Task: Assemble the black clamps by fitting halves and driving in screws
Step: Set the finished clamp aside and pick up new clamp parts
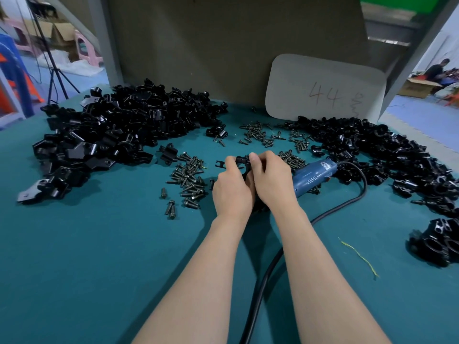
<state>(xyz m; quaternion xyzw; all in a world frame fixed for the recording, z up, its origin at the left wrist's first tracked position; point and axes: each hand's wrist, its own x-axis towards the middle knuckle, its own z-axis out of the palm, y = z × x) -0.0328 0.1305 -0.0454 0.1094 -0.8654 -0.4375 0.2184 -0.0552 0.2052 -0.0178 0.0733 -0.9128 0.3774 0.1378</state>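
Both my hands meet at the centre of the teal table (99, 256). My left hand (232, 189) and my right hand (272, 180) each curl their fingers round one black clamp (241, 163), pinched between them just above the surface (its lower part is hidden behind my knuckles).

- 9 o'clock: loose screws (190, 180), just beside my left hand.
- 10 o'clock: large pile of clamp halves (111, 135).
- 12 o'clock: second scatter of screws (258, 135).
- 2 o'clock: second pile of black parts (372, 150).
- 3 o'clock: blue electric screwdriver (314, 172), lying on the table beside my right hand; its black cable (263, 281) runs back between my forearms.
- 4 o'clock: cluster of black clamps (437, 244) at the table edge
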